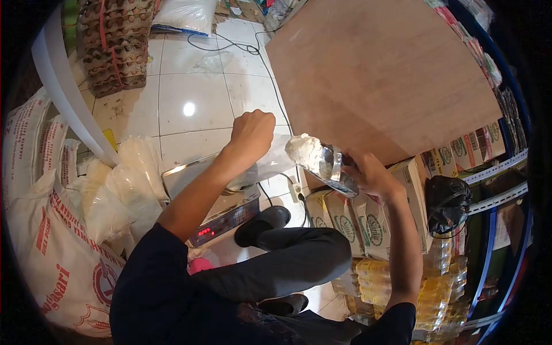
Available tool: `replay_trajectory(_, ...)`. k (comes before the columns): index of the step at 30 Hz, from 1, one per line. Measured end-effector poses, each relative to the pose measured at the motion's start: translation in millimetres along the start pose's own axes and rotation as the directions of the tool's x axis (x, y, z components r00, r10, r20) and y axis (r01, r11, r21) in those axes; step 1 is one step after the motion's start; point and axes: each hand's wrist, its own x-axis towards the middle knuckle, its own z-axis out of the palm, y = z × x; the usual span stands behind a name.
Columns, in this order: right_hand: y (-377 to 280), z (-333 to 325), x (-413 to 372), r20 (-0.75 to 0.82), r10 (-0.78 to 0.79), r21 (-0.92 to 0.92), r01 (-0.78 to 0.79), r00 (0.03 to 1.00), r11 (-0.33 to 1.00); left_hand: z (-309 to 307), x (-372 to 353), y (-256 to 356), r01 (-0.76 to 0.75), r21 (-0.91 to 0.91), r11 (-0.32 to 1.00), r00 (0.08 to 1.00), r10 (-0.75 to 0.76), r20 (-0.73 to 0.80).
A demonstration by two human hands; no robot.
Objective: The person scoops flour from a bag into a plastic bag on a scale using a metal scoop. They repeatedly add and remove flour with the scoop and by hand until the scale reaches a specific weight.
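My left hand [253, 133] is closed in a fist over the scale, seemingly pinching the edge of a clear plastic bag [272, 160]; exact finger grip hidden. Bag spreads from the fist toward the scoop; its lower part is behind my forearm, so can't tell if it touches the scale. My right hand [368, 172] is partly closed, fingers curled at the back end of a metal scoop [336, 172]. Scoop is tilted, white powder [306, 150] heaped at its front end, near the bag's right side. Scale [233, 218] sits on the tile floor just in front of my legs, red digits lit, too small to read surely. Filled clear bags [129, 187] and big printed sacks [63, 253] stand left of it. Cartons [368, 221] right, wooden board [379, 75] beyond them, egg trays [118, 49] far left.
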Motion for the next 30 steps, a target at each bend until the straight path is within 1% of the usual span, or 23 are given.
replay_trajectory(1,-2,1,3,0.021,0.001,-0.034,0.0,1.0,0.999,2,2,0,0.015,0.01,1.0,1.0,-0.014,-0.006)
replay_trajectory(4,-9,3,14,0.077,0.034,-0.059,-0.03,0.996,0.998,3,-2,-4,-0.036,-0.168,0.985,0.998,0.027,-0.052)
replay_trajectory(7,-27,5,31,0.13,0.088,-0.234,-0.056,0.988,0.971,-2,-9,-1,-0.04,-0.215,0.976,0.999,0.035,-0.026)
replay_trajectory(10,-44,15,55,0.199,0.146,-0.344,-0.07,0.969,0.936,-8,-16,6,-0.039,-0.208,0.977,0.999,0.04,0.001)
replay_trajectory(12,-66,23,71,0.217,0.106,-0.462,0.006,0.97,0.887,-6,-17,8,-0.053,-0.207,0.977,0.999,0.05,-0.02)
replay_trajectory(13,-73,31,82,0.227,0.079,-0.544,0.059,0.971,0.837,-6,-17,9,-0.064,-0.205,0.977,0.998,0.061,-0.024)
replay_trajectory(14,-75,41,90,0.173,0.06,-0.496,0.034,0.983,0.867,-4,-17,8,-0.083,-0.208,0.975,0.996,0.073,-0.053)
replay_trajectory(17,-98,39,104,0.181,0.103,-0.528,0.008,0.978,0.849,-1,-16,0,-0.105,-0.207,0.973,0.99,0.081,-0.119)
replay_trajectory(20,-105,20,102,0.136,0.104,-0.533,-0.016,0.985,0.846,-12,-16,-3,-0.074,-0.177,0.981,0.989,0.049,-0.142)
replay_trajectory(23,-107,-18,77,0.109,0.202,-0.467,-0.13,0.973,0.875,-16,-11,-14,-0.08,-0.156,0.985,0.984,0.052,-0.172)
replay_trajectory(24,-100,-28,69,0.103,0.238,-0.461,-0.166,0.966,0.872,-19,-11,-15,-0.032,-0.148,0.988,0.989,0.01,-0.147)
replay_trajectory(26,-62,-41,48,0.067,0.294,-0.394,-0.246,0.953,0.886,-20,-8,-20,-0.016,-0.129,0.991,0.991,-0.002,-0.134)
replay_trajectory(28,-19,-56,9,-0.028,0.225,-0.267,-0.224,0.974,0.937,-22,-11,-18,-0.007,-0.113,0.994,0.992,-0.007,-0.126)
replay_trajectory(30,19,-68,-46,-0.142,0.09,-0.287,-0.128,0.986,0.949,-24,-12,-13,0.045,-0.049,0.998,0.996,-0.049,-0.079)
